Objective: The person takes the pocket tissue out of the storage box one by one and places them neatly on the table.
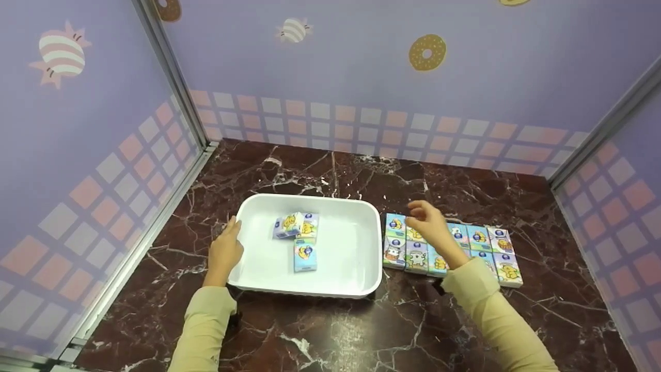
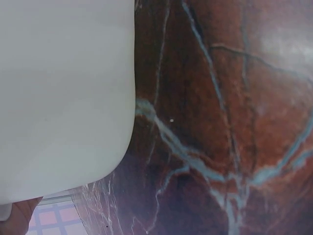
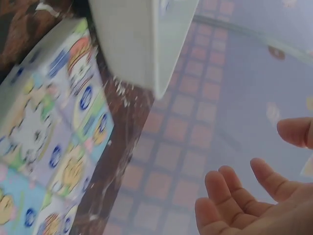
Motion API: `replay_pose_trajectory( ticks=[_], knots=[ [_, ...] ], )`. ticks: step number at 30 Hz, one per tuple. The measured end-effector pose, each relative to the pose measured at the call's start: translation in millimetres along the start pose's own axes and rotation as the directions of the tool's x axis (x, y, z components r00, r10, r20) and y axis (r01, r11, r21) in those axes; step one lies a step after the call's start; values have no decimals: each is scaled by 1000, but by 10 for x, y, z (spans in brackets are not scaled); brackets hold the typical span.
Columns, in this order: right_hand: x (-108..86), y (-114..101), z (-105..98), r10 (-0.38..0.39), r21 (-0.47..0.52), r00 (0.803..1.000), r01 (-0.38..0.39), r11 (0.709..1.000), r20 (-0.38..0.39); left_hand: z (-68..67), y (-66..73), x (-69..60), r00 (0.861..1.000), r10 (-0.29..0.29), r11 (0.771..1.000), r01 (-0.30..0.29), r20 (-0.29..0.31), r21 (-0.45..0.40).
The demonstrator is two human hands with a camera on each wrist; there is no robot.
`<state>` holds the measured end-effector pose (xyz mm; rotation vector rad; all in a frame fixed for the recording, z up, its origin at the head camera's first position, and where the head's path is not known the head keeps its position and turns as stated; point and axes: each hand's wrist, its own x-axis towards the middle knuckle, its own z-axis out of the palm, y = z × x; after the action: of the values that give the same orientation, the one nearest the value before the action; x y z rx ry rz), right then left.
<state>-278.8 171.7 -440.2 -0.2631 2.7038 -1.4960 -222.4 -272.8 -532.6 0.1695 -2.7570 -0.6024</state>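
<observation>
A white rectangular tub [image 1: 346, 258] stands on the marble surface, with several small cartoon-printed tissue packs [image 1: 305, 257] inside. One pack [image 1: 289, 224] lies tilted against the others. At the tub's left rim, my left hand [image 1: 225, 253] grips the wall; the left wrist view shows only part of a finger [image 2: 18, 218] beside the tub. My right hand [image 1: 433, 230] hovers over a two-row block of similar packs [image 1: 416, 257], to the right of the tub. Nothing is between its parted, slightly bent fingers [image 3: 222, 196]. That hand and forearm cover some of the block.
Purple panels [image 1: 356, 62] with printed sweets and checks enclose the dark marble surface [image 1: 289, 325] at the back and both sides. A metal strip [image 1: 150, 232] runs along the left edge. The tub's right wall stands close to the block of packs.
</observation>
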Motion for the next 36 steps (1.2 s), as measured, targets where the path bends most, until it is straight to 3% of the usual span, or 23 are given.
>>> replay_pose_trajectory(
  ticks=[3,6,12,17,24,29,33,36],
  knots=[
    [13,-147,154,-74,-23,995,76,997,60,-4,-3,3,1000,-4,1000,4,1,0],
    [25,-261,304,-172,-66,976,182,981,132,-9,-1,3,1000,-12,1000,12,9,-2],
    [54,-444,566,-291,-129,908,341,931,300,-13,8,-1,1000,-8,1000,8,8,-4],
    [98,-527,783,-346,-94,852,412,907,393,-16,3,13,1000,-12,1000,12,16,5],
    [163,-508,1130,-371,-59,804,445,893,464,-23,13,19,999,-26,1000,26,35,0],
    [220,-483,1340,-391,-89,781,489,867,487,-1,6,11,999,-31,999,31,31,9],
    [253,-500,1467,-383,-171,772,526,833,507,6,2,7,1000,-18,1000,18,5,9],
    [261,-524,1555,-370,-266,769,558,786,521,5,2,4,1000,-12,1000,12,-3,5]
  ],
)
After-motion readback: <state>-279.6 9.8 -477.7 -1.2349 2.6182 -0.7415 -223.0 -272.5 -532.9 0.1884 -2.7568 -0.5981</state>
